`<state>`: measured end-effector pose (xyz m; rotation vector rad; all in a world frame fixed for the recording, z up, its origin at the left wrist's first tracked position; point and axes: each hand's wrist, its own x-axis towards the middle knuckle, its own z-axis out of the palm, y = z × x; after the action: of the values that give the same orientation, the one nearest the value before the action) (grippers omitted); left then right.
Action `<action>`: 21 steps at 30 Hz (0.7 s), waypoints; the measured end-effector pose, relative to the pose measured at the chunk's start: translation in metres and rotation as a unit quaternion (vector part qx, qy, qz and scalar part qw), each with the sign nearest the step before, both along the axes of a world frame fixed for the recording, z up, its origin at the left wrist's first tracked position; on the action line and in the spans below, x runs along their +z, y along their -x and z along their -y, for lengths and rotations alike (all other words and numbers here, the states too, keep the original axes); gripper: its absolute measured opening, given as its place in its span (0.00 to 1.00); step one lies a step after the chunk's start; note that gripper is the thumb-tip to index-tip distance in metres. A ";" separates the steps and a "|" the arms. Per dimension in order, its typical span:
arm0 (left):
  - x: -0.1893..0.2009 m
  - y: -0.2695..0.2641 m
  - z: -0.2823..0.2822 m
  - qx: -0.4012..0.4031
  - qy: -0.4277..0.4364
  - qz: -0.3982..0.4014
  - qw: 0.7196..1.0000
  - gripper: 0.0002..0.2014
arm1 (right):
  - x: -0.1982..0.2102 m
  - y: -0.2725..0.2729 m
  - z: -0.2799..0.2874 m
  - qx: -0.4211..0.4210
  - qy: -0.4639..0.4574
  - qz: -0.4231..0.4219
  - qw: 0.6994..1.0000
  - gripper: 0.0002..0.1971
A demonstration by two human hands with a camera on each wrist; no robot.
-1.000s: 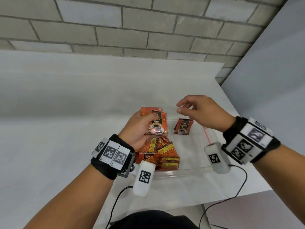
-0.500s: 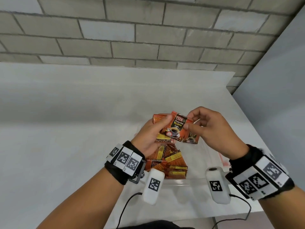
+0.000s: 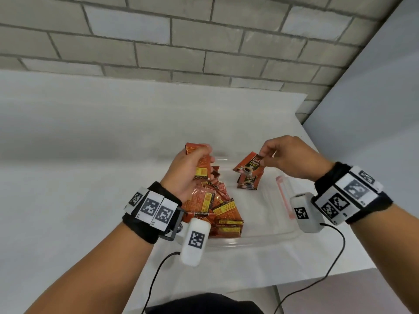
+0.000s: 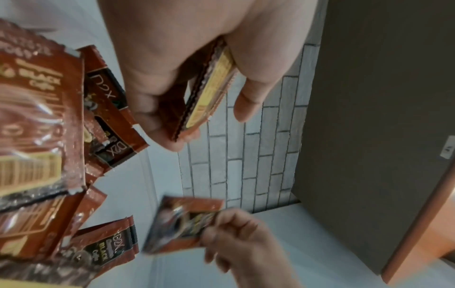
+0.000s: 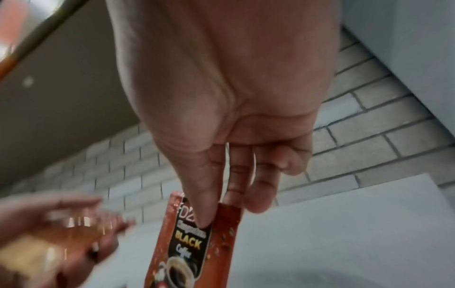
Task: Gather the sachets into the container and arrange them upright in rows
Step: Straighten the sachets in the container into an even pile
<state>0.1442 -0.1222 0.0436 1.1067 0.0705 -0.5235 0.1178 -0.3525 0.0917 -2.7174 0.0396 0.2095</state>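
Two hands work above a clear container (image 3: 267, 232) on the white counter (image 3: 68, 177). At left, the left hand (image 3: 188, 168) clenches a stack of sachets (image 3: 201, 164), long axis upright; the left-wrist view alone shows their stacked edges. A loose heap of sachets (image 3: 215, 207) fills the container's left side. At right, the right hand (image 3: 288, 157) pinches one sachet (image 3: 248, 165) by its top corner, tilted, above an upright sachet (image 3: 248, 181); only the right-wrist view shows the thumb on its printed face.

White table (image 3: 90, 168) carries clear container (image 3: 269, 227)
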 end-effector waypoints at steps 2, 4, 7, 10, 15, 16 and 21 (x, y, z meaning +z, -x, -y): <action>-0.002 -0.003 -0.003 0.006 -0.003 -0.004 1.000 0.06 | -0.020 -0.007 0.004 0.015 0.070 -0.035 0.997 0.02; -0.002 -0.002 -0.004 0.003 -0.001 -0.006 1.000 0.08 | -0.038 -0.014 0.006 0.028 0.119 -0.071 0.990 0.02; 0.000 -0.001 -0.005 -0.008 0.008 -0.009 1.000 0.10 | -0.050 -0.023 0.006 0.053 0.191 -0.114 0.974 0.02; -0.001 -0.002 -0.008 -0.002 0.002 -0.006 1.000 0.12 | -0.053 -0.029 0.001 0.074 0.228 -0.133 0.962 0.03; -0.002 -0.003 -0.015 0.013 0.004 -0.013 1.000 0.14 | -0.060 -0.029 -0.009 0.092 0.285 -0.154 0.941 0.03; -0.002 -0.003 -0.016 0.015 0.002 -0.014 1.000 0.14 | -0.062 -0.029 -0.010 0.092 0.294 -0.157 0.938 0.03; -0.003 -0.005 -0.019 0.015 -0.007 -0.017 1.000 0.15 | -0.061 -0.030 -0.011 0.095 0.331 -0.160 0.925 0.06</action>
<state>0.1489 -0.1032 0.0406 1.1099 0.1207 -0.5147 0.1479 -0.3414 0.0303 -3.3218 -0.0754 0.8326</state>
